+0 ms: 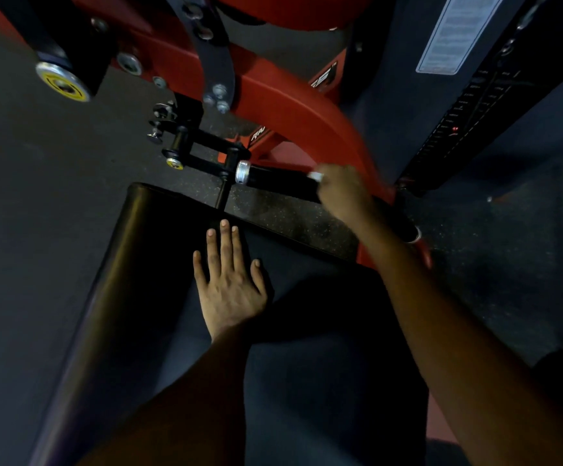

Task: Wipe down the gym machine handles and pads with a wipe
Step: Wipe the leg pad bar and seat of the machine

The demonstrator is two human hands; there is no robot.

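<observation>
A black handle (pixel 280 178) with a silver end cap sticks out from the red machine frame (pixel 293 105). My right hand (pixel 342 191) grips this handle near its inner end, and a small bit of white wipe (pixel 316 175) shows at its fingers. A long black pad (pixel 132 264) runs from the middle down to the lower left. My left hand (pixel 229 277) rests flat on the pad with its fingers spread and straight.
The black weight stack (pixel 468 119) with its housing stands at the right. A black adjustment bracket with yellow-tipped pins (pixel 179 142) sits just beyond the pad's end. A yellow and silver knob (pixel 63 82) is at the upper left. Dark speckled rubber floor (pixel 21 183) surrounds the machine.
</observation>
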